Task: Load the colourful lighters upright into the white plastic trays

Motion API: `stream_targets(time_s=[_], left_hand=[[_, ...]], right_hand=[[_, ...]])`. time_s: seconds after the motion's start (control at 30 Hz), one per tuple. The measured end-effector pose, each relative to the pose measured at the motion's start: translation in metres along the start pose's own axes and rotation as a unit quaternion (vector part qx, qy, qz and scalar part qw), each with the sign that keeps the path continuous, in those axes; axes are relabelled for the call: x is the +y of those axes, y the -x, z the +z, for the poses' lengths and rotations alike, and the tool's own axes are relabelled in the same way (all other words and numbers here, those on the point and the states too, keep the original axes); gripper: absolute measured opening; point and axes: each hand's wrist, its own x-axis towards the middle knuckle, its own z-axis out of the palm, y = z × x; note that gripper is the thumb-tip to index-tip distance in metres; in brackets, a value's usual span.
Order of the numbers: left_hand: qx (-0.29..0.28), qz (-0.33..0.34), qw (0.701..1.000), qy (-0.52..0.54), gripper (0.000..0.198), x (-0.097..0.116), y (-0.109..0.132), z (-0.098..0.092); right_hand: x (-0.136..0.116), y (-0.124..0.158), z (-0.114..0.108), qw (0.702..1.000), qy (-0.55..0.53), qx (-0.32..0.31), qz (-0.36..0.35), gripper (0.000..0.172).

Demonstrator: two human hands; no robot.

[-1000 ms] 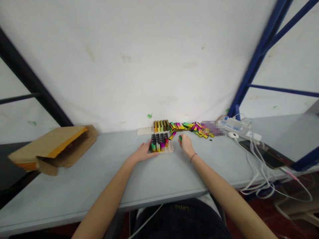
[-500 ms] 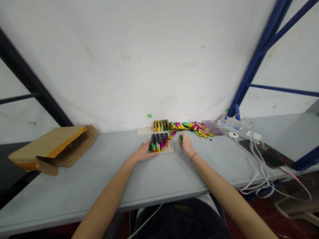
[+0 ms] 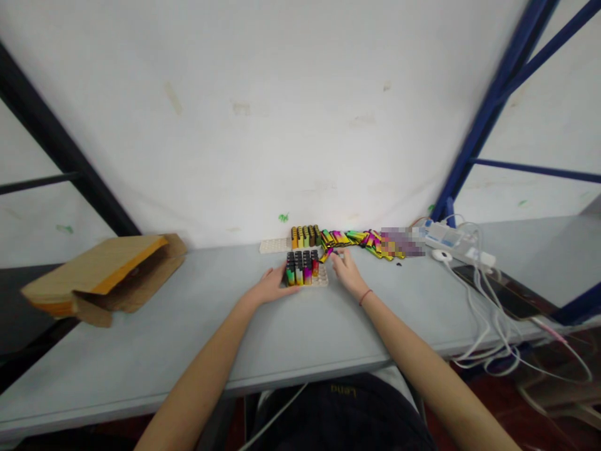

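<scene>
A white tray point(image 3: 323, 281) on the grey table holds several upright lighters point(image 3: 303, 268) with black tops and coloured bodies. My left hand point(image 3: 271, 287) grips the tray's left side, thumb along its front edge. To the right of the tray, my right hand point(image 3: 346, 272) has its fingers pinched together. Its fingertips touch a loose lighter point(image 3: 327, 253) lying at the tray's far right corner. A red band circles my right wrist. A second row of upright lighters point(image 3: 305, 236) stands behind the tray, next to a pile of loose colourful lighters point(image 3: 361, 238) along the wall.
A torn cardboard box point(image 3: 101, 275) lies at the table's left. A power strip point(image 3: 457, 243), a white mouse-like device point(image 3: 440, 255) and tangled white cables point(image 3: 488, 313) occupy the right. A dark phone point(image 3: 498, 291) lies near the cables. Blue shelf posts rise at the right.
My right hand moved left and forward, from holding a green lighter up beside the tray to the tray's far right corner. The green lighter no longer shows. My left hand stayed put.
</scene>
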Motion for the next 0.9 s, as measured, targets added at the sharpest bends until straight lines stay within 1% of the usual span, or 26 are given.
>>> stream_targets(time_s=[0.07,0.13,0.2,0.23,0.3,0.37,0.47,0.57,0.63,0.77,0.9], left_hand=[[-0.003,-0.002,1.000,0.000,0.089,-0.001,0.000,0.000],[-0.005,-0.006,1.000,0.000,0.090,-0.001,0.000,0.001],[-0.008,-0.009,1.000,-0.001,0.091,-0.001,0.000,0.001],[-0.008,-0.009,1.000,-0.001,0.091,0.000,0.000,0.001],[-0.008,-0.006,1.000,0.001,0.089,0.000,0.001,0.000],[-0.004,-0.002,1.000,0.005,0.088,0.001,0.001,-0.001],[0.002,-0.001,1.000,0.007,0.087,0.002,0.001,-0.001],[0.002,-0.009,1.000,0.004,0.089,0.002,0.001,-0.001],[-0.002,-0.010,1.000,0.003,0.089,0.002,0.001,-0.001],[-0.002,-0.002,1.000,0.003,0.090,0.003,0.002,-0.001],[-0.004,-0.003,1.000,0.001,0.091,0.003,0.002,-0.002]], right_hand=[[0.001,0.000,-0.001,0.996,0.056,0.004,-0.068,0.032],[0.001,-0.001,-0.004,0.987,0.100,-0.007,-0.128,0.026],[-0.001,-0.002,-0.007,0.974,0.131,-0.014,-0.182,0.024],[-0.003,-0.003,-0.009,0.971,0.137,-0.017,-0.198,0.024],[-0.005,-0.003,-0.011,0.973,0.117,-0.028,-0.198,0.025],[-0.006,-0.003,-0.010,0.982,0.071,-0.051,-0.170,0.029],[-0.006,0.000,-0.005,0.989,-0.001,-0.076,-0.125,0.035],[-0.005,0.003,0.001,0.990,-0.030,-0.080,-0.114,0.039],[-0.005,0.005,0.003,0.989,-0.018,-0.080,-0.122,0.038],[-0.008,0.009,0.003,0.984,0.030,-0.099,-0.144,0.035],[-0.012,0.011,0.000,0.972,0.106,-0.098,-0.186,0.032]])
